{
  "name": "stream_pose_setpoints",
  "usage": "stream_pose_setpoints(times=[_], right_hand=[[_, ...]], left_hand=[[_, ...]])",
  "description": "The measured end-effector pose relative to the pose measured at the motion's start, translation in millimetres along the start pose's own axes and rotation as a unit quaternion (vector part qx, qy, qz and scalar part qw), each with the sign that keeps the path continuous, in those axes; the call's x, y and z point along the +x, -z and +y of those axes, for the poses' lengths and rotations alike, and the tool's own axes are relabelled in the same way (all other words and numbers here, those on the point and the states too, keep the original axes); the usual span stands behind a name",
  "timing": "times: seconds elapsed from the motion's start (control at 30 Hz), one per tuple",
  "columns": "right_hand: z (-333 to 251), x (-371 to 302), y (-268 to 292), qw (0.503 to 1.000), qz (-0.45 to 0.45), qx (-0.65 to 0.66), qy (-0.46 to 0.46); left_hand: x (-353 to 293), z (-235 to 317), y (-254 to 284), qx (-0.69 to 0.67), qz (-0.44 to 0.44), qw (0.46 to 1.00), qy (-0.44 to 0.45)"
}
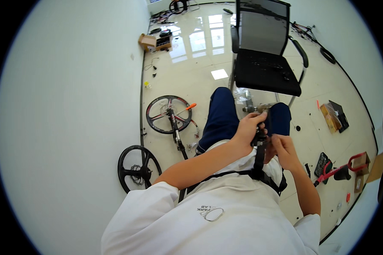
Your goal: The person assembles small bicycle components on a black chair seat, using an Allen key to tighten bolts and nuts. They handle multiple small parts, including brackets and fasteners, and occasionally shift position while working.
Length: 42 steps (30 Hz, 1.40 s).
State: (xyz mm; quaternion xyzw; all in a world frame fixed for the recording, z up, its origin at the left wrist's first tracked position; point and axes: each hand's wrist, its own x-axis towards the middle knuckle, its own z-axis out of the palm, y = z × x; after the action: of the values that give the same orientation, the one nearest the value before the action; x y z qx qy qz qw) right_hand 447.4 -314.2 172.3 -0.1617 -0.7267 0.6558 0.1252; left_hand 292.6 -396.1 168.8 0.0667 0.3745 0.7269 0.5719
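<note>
Head view: cardboard box holds dark parts.

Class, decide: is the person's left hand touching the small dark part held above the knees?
Touching. The head view shows the left hand with fingers wrapped round the small dark part; no gap shows.

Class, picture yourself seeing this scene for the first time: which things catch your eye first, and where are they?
At centre, the left hand and right hand close around a small dark metal part above the lap. Ahead stands a black mesh office chair on the glossy pale tiled floor. Left, by the white wall, are two black spoked bicycle wheels.
</note>
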Motion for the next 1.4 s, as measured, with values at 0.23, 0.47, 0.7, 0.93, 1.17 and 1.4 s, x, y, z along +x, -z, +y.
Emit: stream_pose_setpoints(times=[0.23,0.47,0.7,0.93,1.17,1.4], right_hand=[[8,15,-2,0.969,0.156,-0.158,0.112],[-17,3,-5,0.988,0.081,-0.113,0.063],[-52,-15,6,0.992,-0.093,-0.042,0.079],[-70,21,30,0.994,-0.017,-0.087,0.066],[-60,4,18,0.979,-0.138,-0.143,0.032],[-81,4,17,0.991,-0.101,0.018,0.091]], left_hand=[[-8,-1,-12,-0.015,-0.028,0.99,-0.137],[-2,38,-21,-0.129,0.003,0.973,-0.191],[10,40,-17,0.015,0.018,0.941,-0.338],[-16,26,-28,-0.021,-0.079,0.963,-0.257],[-17,45,-35,-0.03,-0.037,0.963,-0.265],[-16,21,-23,0.032,-0.028,0.949,-0.312]])
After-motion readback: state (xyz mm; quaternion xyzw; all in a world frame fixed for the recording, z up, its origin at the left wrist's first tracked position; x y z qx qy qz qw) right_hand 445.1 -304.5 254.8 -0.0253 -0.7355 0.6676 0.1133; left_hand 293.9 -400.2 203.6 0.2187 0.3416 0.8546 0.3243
